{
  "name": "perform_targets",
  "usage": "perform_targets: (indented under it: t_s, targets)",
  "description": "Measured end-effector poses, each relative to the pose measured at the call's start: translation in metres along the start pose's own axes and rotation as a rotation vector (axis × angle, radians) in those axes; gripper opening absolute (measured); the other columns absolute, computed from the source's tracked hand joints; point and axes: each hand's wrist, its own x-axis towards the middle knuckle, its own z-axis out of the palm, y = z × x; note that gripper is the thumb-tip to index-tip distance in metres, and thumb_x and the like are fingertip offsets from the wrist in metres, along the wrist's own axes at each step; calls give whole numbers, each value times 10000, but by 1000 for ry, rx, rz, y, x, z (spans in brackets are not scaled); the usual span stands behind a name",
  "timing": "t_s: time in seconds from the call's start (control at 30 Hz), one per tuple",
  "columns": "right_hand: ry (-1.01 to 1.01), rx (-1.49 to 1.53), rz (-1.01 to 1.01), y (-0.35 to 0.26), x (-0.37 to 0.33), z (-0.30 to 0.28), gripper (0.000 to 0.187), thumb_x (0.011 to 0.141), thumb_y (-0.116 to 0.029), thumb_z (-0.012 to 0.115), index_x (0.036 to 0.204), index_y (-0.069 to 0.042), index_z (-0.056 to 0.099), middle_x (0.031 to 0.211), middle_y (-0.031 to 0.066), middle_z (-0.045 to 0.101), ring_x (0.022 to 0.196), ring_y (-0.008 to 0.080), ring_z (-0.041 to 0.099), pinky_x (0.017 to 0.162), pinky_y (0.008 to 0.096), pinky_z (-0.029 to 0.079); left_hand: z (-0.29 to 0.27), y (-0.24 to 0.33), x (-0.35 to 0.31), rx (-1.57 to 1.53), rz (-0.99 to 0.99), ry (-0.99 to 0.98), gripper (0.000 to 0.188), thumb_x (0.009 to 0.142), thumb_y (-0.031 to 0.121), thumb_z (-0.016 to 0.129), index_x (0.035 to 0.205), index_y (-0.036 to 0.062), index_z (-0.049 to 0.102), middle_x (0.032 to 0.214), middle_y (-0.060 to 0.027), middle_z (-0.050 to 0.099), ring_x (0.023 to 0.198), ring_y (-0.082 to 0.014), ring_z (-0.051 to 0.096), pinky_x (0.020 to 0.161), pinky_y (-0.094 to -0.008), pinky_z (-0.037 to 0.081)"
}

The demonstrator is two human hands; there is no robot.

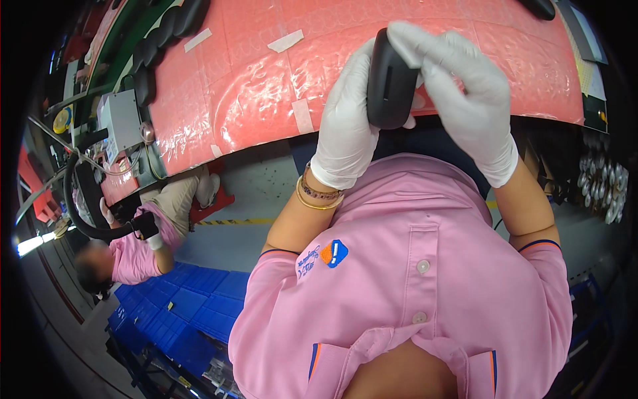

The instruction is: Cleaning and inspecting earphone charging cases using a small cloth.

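Note:
I hold a smooth black oblong plastic shell (391,86) with rounded ends and a narrow slot in its face, upright above the near edge of the bench. My left hand (349,116), in a white glove, is closed around its left side and back. My right hand (468,93), gloved too, bends its fingers over the shell's upper right edge and touches it there. Part of the right fingers' contact is hidden by the shell and the hand itself.
Pink plastic sheeting with tape strips covers the bench (246,80). Several black shells (145,80) line its left edge, near a grey box (121,123). Another black piece (538,8) lies far right. A co-worker (143,243) is at left, beside blue bins (189,302).

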Motion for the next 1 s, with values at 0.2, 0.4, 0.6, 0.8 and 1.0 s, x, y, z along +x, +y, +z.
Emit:
perform_targets:
  t_s: [0.2, 0.4, 0.6, 0.8, 1.0]
  targets:
    - [-187, -425, -374, -9, -27, 14, 492, 613, -1, 652, 1084, -132, 704, 765, 2, 490, 663, 169, 490, 686, 313, 418, 7, 5, 1, -249, -105, 33, 579, 1020, 476, 283, 1207, 0, 555, 1113, -160, 635, 1018, -234, 634, 909, -347, 519]
    - [-154, -539, -518, -6, -34, 24, 460, 601, -89, 664, 1055, -150, 707, 850, -59, 564, 712, 129, 531, 731, 296, 387, -18, 6, 8, -661, -229, -252, 707, 988, 566, 250, 1229, -40, 525, 1146, -250, 607, 1006, -354, 640, 862, -419, 565]
    - [-86, -518, -489, -1, -31, 23, 491, 608, -77, 668, 1090, -163, 708, 833, -61, 576, 735, 124, 541, 787, 330, 361, -15, 12, 6, -659, -277, -72, 652, 978, 534, 314, 1221, -31, 530, 1131, -238, 615, 1026, -353, 639, 851, -458, 570]
    - [-105, -583, -324, 14, 4, -12, 498, 716, 2, 599, 1194, -125, 660, 756, -7, 518, 691, 185, 524, 756, 334, 378, -12, 9, 6, -402, -211, -147, 676, 965, 551, 338, 1319, -12, 461, 1233, -193, 570, 1040, -316, 638, 849, -498, 572]
    - [-10, -202, 42, 10, 12, -31, 382, 927, -97, 555, 1305, -37, 549, 1033, 95, 611, 864, 185, 595, 811, 315, 462, -17, 13, -8, 921, 558, -20, 704, 781, 217, 764, 1354, -14, 425, 1261, -164, 546, 1022, -291, 613, 875, -354, 507]
